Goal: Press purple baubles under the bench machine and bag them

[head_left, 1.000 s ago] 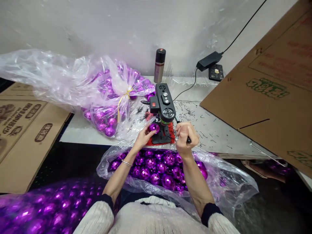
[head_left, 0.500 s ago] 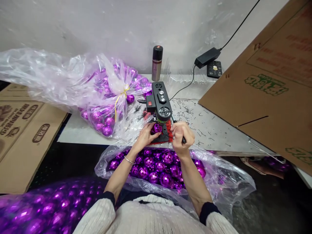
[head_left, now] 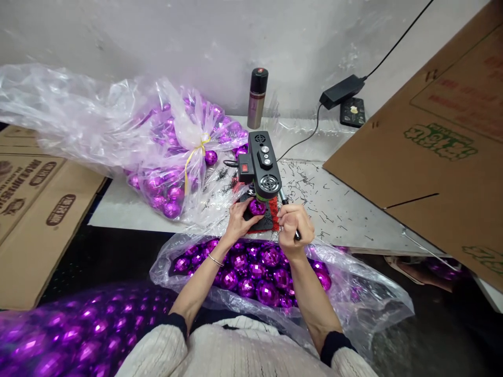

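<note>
My left hand (head_left: pixel 239 219) pinches a shiny purple faceted ball (head_left: pixel 257 207) between thumb and fingers, under the head of a small black bench press (head_left: pixel 264 165). The ball is at the press's dark base (head_left: pixel 262 225), which sits on a red mat (head_left: pixel 274 205). My right hand (head_left: pixel 295 228) is wrapped around the black-gripped lever (head_left: pixel 297 235) on the press's right side. Just below both hands, an open clear plastic bag (head_left: pixel 173 283) holds many more purple balls (head_left: pixel 267 290).
A tied clear bag of purple balls (head_left: pixel 173 193) lies left on the white table (head_left: pixel 118 209). Behind the press stand a bottle (head_left: pixel 257 99) and a black power adapter (head_left: pixel 341 91). Short dark bits litter the tabletop. Cardboard boxes (head_left: pixel 424 125) flank both sides.
The view has shifted slightly. More of the ball shows below the press head, and my left fingers sit a little lower around it. My right hand keeps its hold on the lever.
</note>
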Motion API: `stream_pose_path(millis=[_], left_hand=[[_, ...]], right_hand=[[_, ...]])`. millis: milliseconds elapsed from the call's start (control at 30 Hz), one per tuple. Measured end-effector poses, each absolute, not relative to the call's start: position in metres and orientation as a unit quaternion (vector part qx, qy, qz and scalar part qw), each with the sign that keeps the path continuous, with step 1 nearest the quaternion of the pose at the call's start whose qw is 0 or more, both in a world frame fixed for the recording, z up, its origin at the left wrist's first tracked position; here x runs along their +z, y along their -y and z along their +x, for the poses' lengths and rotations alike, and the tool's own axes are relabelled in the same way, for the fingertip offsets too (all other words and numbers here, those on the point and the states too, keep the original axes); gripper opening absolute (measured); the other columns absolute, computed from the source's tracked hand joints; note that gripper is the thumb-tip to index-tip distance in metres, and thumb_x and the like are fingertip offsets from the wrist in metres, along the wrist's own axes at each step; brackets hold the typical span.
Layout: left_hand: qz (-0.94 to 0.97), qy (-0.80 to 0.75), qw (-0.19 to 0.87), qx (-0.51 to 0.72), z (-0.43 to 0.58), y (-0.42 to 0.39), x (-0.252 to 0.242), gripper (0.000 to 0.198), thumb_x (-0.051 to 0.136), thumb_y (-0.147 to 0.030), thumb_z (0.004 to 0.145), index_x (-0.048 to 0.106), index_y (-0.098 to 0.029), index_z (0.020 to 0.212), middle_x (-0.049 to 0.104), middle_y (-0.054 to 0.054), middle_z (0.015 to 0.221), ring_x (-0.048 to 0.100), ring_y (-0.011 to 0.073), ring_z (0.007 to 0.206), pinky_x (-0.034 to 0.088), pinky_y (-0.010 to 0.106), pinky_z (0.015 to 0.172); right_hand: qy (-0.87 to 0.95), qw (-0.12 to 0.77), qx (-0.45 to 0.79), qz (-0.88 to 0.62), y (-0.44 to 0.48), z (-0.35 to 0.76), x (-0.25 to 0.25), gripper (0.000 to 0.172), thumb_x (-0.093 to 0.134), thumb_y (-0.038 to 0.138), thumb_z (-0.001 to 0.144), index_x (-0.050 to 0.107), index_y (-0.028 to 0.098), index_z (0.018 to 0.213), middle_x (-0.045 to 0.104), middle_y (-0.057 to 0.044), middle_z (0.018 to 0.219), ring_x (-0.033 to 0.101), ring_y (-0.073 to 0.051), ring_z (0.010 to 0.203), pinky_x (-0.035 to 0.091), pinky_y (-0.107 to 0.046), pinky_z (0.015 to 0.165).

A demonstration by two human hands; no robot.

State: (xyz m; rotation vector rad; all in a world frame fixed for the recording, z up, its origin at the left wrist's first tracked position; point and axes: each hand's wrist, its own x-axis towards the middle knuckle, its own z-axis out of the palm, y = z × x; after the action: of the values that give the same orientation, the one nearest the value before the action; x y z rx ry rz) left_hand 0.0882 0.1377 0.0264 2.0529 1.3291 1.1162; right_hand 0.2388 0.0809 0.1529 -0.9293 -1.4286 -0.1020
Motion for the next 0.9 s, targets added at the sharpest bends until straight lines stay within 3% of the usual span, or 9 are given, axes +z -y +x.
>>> stream_pose_path(millis=[367, 900], left_hand=[[0.748, -0.484, 0.235, 0.389, 0.089, -0.137, 0.03, 0.064, 0.083, -0.055, 0.087, 0.067, -0.022, 0.14, 0.078, 0.011, 0.12, 0.069, 0.0297, 0.114, 0.048, 0.047, 0.108], [0.751, -0.492, 0.235, 0.373, 0.09, -0.138, 0.033, 0.064, 0.086, -0.051, 0.085, 0.067, -0.019, 0.138, 0.079, 0.013, 0.122, 0.07, 0.0305, 0.115, 0.049, 0.05, 0.109]], right_hand=[[0.606, 0.688, -0.065, -0.393, -0.086, 0.236, 0.105, 0.031, 0.044, 0.024, 0.105, 0.055, 0.024, 0.076, 0.063, 0.001, 0.071, 0.06, -0.014, 0.061, 0.053, -0.034, 0.066], [0.601, 0.716, -0.025, -0.355, -0.091, 0.235, 0.088, 0.031, 0.041, 0.029, 0.107, 0.053, 0.024, 0.08, 0.059, 0.002, 0.078, 0.063, -0.014, 0.062, 0.054, -0.033, 0.059]])
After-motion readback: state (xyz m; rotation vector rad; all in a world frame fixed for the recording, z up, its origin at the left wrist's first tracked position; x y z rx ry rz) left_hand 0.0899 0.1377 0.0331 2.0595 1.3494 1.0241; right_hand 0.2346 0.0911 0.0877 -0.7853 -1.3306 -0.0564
